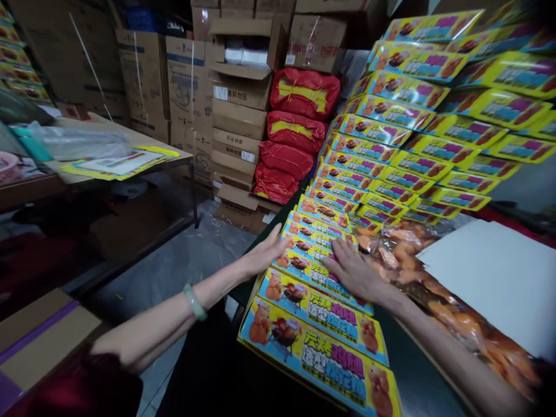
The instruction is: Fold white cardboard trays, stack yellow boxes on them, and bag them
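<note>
A row of yellow and blue printed candy boxes (321, 353) runs along the dark green table edge toward the back. My left hand (270, 250) lies against the left end of the boxes in the middle of the row, its fingers stretched out. On the right, my right hand (354, 269) rests with spread fingers on the printed faces of the same boxes. Neither hand has its fingers wrapped round a box. A pale green bangle (195, 302) circles my left wrist.
Tall stacks of the same boxes (403, 98) rise at the back right. Wrapped orange-brown pieces (403, 255) lie beside a white sheet (499, 278). Red bundles (302, 95) and cartons (238, 116) stand behind. A side table (185, 159) is at left, an open carton (43, 341) below.
</note>
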